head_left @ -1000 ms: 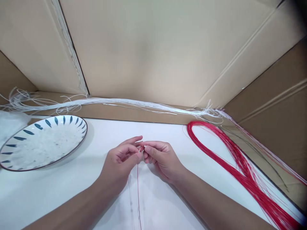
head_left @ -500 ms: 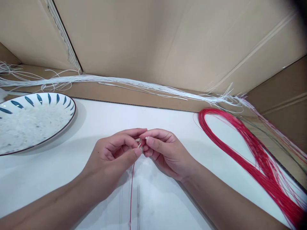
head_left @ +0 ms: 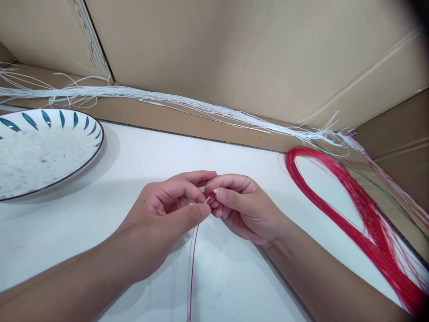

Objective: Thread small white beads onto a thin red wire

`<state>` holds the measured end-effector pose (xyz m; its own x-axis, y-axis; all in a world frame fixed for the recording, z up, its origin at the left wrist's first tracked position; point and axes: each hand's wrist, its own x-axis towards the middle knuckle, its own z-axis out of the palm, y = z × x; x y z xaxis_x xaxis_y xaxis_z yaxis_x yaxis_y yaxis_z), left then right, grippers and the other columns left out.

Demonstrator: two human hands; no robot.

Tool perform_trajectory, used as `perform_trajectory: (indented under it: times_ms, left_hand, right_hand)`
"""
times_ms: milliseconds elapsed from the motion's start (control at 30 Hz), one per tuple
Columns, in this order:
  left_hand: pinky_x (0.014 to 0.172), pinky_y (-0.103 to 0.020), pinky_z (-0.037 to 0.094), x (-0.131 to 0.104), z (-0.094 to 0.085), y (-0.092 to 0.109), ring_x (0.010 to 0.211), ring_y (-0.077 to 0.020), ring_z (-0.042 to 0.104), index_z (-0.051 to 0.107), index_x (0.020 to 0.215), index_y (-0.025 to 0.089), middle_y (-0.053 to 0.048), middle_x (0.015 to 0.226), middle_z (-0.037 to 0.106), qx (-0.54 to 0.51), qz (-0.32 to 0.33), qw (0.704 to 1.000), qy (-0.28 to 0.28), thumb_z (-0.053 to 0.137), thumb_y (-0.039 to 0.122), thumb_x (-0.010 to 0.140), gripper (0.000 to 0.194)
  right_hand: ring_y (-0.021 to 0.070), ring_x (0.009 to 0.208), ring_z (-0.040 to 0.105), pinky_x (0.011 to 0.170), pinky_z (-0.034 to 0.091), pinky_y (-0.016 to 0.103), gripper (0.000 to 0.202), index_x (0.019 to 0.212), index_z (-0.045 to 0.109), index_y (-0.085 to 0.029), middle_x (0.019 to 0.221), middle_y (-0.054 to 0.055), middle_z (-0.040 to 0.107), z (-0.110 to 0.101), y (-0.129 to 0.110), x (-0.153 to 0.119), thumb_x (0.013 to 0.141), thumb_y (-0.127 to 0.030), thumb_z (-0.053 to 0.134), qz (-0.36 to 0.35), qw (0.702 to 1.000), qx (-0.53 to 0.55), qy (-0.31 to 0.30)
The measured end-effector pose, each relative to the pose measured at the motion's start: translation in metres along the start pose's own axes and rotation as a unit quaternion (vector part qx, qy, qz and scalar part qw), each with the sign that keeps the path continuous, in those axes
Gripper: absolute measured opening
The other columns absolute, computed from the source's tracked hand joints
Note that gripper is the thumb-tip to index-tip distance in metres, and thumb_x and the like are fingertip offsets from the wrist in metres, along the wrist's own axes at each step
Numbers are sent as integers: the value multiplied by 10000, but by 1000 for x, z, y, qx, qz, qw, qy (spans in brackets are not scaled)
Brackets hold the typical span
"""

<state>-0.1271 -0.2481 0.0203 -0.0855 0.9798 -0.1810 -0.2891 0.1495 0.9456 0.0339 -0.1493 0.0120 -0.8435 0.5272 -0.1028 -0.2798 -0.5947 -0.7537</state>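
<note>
Above the white tabletop my two hands meet fingertip to fingertip. My left hand (head_left: 181, 203) is closed, pinching a thin red wire (head_left: 192, 273) between thumb and index finger; the wire hangs down toward the front edge of the picture. A short whitish tip (head_left: 207, 200) sticks out past the left thumb. My right hand (head_left: 236, 199) is closed too, its thumb and index finger pinching a tiny white piece (head_left: 215, 190) that is mostly hidden. Whether the tip touches the white piece, I cannot tell.
A blue-and-white plate (head_left: 75, 120) of small whitish translucent pieces stands at left. On the right lies a looped bundle of red wires (head_left: 321, 201). White wires (head_left: 174, 100) stretch along the back, before a tall cardboard wall (head_left: 208, 44).
The view has tilted and shifted slightly, so the plate and white wires sit higher. Both hands appear a little farther right, still pinching the same things; the whitish tip is nearer the right fingertips.
</note>
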Motion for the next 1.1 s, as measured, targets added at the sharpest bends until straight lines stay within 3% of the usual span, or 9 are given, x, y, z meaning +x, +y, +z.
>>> perform_trajectory:
  times_ms: [133,600,900,1100]
  left_hand:
    - [1042,-328,526,0,2,2,1433,-272,518,799,688,286,7,1376,699,-8,-11,1000,4,812,296,836,148]
    - [985,-296,545,-1,3,2,1359,-260,591,794,676,282,6,1349,720,-2,-2,1000,17,789,256,838,164]
    - [1011,-371,545,-2,6,4,1341,-296,605,791,681,262,-14,1365,711,8,-2,1000,13,766,247,850,171]
    - [955,-305,572,-3,5,3,1300,-266,641,778,664,256,4,1364,713,6,1,1000,17,763,237,855,192]
  right_hand:
    - [35,653,692,644,580,114,39,883,837,-181,790,-5,789,0,-1,1,852,-202,848,-13,1000,-12,-24]
    - [68,675,703,659,602,167,51,897,836,-190,778,11,774,-4,-3,2,861,-226,838,-21,998,-50,-30]
    - [74,662,696,647,605,184,67,868,837,-196,777,10,765,-3,-4,2,834,-250,860,-18,997,-66,-18]
    - [88,692,705,638,607,190,77,901,845,-197,786,20,766,-6,-4,2,846,-251,846,-32,994,-97,-24]
